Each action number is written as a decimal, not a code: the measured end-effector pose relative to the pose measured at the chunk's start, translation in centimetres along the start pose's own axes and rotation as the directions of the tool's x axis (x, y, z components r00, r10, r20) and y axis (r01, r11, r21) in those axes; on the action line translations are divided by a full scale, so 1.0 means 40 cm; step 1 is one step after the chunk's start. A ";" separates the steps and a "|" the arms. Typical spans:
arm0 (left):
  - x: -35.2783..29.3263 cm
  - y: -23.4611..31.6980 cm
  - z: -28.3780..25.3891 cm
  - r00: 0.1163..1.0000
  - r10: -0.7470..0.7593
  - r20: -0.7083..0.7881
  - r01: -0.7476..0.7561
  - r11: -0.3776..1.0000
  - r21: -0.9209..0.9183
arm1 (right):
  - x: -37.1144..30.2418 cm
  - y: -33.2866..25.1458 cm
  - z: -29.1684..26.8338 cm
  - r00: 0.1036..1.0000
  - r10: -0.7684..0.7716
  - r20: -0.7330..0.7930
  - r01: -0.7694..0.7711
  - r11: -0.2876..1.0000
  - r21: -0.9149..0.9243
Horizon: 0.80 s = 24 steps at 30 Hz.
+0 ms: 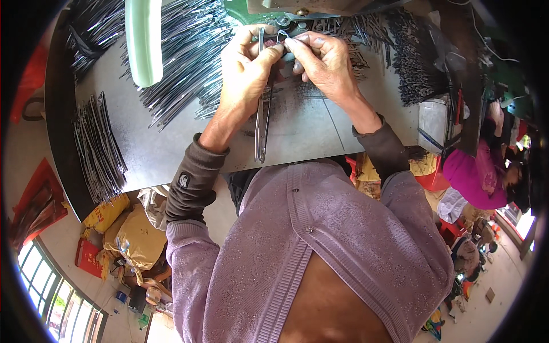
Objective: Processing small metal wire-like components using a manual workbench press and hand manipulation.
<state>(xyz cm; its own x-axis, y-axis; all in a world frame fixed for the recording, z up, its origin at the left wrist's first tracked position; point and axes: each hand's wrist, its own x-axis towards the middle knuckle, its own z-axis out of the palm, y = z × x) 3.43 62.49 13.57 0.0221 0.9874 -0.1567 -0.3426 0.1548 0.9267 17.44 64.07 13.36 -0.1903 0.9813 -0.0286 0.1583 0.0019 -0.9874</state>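
Over the grey metal tabletop (306, 134), near its middle and just short of a green painted machine base with a round bolt (283, 22), a slender pair of shiny silver metal strips (259, 117) hung between the hands. Their long axis ran nearly straight toward the wearer's body, the upper ends at the fingertips and the lower ends close together near the table's front edge. The strips stood slightly apart at the top and narrowed toward the bottom; whether they were joined there was too small to tell. The left hand (249, 63) was nearer to most of their length, since they trailed from below its thumb and fingers, which were closed around the upper part. The right hand (329, 63) came in from the other side, its thumb and forefinger pinched narrow on the bent upper tip of the right-hand strip. The two sets of fingertips almost met, so the relation that seemed to count most was that small gap at the top, with the strips' long tails free below. To the left lay a broad fanned heap of glossy dark metal strips (183, 63); to the right, well apart, a dense black bundle of thin strips (416, 63).
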 end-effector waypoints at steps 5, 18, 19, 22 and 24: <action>0.026 0.005 -0.003 0.994 0.082 0.072 -0.089 0.991 0.096 | 0.009 -0.010 -0.005 1.000 0.009 0.014 -0.011 0.989 0.146; 0.070 0.006 -0.022 0.990 -0.004 0.143 -0.002 0.999 0.043 | 0.066 0.012 -0.057 0.898 0.266 0.350 -0.403 0.816 0.414; 0.069 0.008 -0.019 0.991 0.003 0.131 -0.007 0.999 0.032 | 0.064 0.008 -0.057 0.903 0.275 0.331 -0.387 0.854 0.348; 0.068 0.012 -0.011 0.995 -0.013 0.094 0.018 0.999 -0.047 | 0.027 -0.010 -0.037 0.882 0.347 0.320 -0.424 0.880 0.213; 0.068 0.000 -0.014 0.993 0.019 0.112 -0.012 0.998 -0.063 | -0.010 0.001 -0.025 0.874 0.280 0.397 -0.401 0.876 0.266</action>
<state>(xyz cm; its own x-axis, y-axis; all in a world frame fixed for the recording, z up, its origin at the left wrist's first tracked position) 2.96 65.17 12.95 0.1211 0.9876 -0.0997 -0.4017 0.1406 0.9049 18.50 63.88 13.50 -0.5067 0.7820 -0.3630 -0.0430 -0.4434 -0.8953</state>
